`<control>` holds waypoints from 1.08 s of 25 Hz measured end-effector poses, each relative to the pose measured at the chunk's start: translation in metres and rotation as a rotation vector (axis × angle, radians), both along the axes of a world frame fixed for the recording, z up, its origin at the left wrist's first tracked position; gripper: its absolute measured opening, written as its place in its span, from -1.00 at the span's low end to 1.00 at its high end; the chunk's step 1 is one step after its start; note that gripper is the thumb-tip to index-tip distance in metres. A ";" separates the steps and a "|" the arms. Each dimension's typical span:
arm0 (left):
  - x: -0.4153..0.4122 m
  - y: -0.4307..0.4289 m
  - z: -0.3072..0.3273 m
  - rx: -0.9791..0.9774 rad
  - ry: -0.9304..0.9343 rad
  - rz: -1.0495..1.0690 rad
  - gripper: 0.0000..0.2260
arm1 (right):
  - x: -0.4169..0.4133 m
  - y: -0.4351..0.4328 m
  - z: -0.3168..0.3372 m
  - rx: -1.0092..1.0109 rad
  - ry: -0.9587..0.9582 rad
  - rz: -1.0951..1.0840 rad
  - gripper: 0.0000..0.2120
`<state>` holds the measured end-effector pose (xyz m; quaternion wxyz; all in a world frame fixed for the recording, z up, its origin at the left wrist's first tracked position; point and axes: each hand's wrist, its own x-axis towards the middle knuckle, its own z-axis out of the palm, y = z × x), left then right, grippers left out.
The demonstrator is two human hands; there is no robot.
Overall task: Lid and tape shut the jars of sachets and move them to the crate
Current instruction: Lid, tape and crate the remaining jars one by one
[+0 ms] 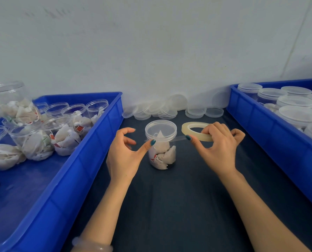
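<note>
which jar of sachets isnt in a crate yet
The lidded jar standing alone on the dark mat, with a tape strip stretched from the tape roll to its lid. All other jars sit inside the left crate or the right crate.

A clear jar (167, 142) of white sachets (165, 155) stood upright on the dark table (169, 197), its lid (160, 128) on. A tape strip (179, 138) ran from the lid's side to the pale tape roll (185, 129) just right. The blue crate (260, 133) at right held lidded jars (295, 102).

I face a plain pale wall (151, 42), faintly scuffed upper left, rising behind my dark navy desk (169, 206) under even light.
</note>
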<state>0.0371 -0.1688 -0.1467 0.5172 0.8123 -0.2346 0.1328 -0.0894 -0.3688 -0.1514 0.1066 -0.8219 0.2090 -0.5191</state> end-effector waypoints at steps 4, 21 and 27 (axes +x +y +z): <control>0.000 -0.003 -0.002 -0.176 0.135 -0.255 -0.48 | -0.001 -0.001 0.002 -0.006 0.010 -0.012 -0.57; 0.003 -0.038 0.009 -0.024 0.243 -0.589 -0.28 | -0.001 0.002 0.004 -0.108 0.281 -0.058 -0.54; 0.003 -0.040 0.006 -0.015 0.276 -0.727 -0.29 | 0.001 0.002 0.000 -0.051 0.364 -0.044 -0.51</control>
